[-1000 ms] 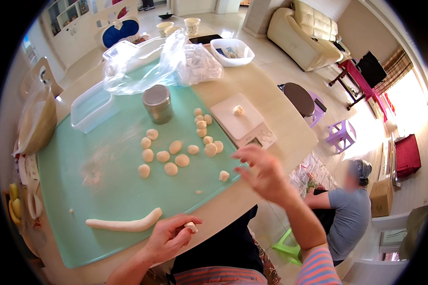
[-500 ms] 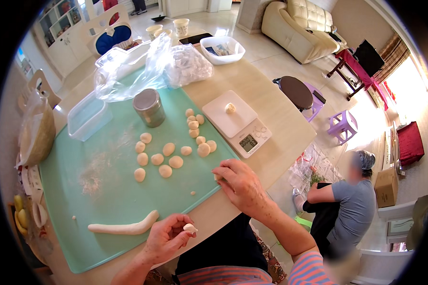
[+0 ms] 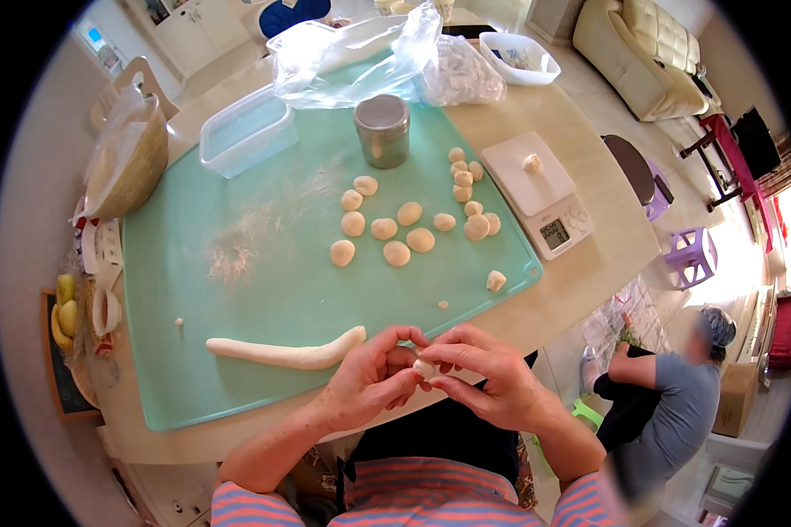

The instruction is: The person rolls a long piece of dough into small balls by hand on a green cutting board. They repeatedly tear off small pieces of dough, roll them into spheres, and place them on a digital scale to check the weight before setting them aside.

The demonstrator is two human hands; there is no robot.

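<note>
At the table's front edge my left hand [image 3: 380,373] and my right hand [image 3: 483,369] meet, fingers pinched around one small piece of dough [image 3: 424,368]. Just left of them a long dough rope [image 3: 281,351] lies on the green mat [image 3: 185,386]. Several rounded dough balls [image 3: 396,254] sit in loose groups farther back. One rough dough piece [image 3: 496,280] rests near the mat's right corner, and a tiny crumb [image 3: 442,305] is close by. A white kitchen scale [image 3: 536,193] carries another dough lump [image 3: 532,163].
A metal shaker [image 3: 382,132] stands at the mat's back, beside a clear plastic tub [image 3: 248,136] and crumpled plastic bags [image 3: 360,75]. A white container [image 3: 518,61] is at the far right. At left is a large bowl [image 3: 136,162]. A person [image 3: 672,395] sits low at right.
My right hand has left a dough piece at the mat's right corner and come over to my left hand. Both now hold the small piece. The view has shifted.
</note>
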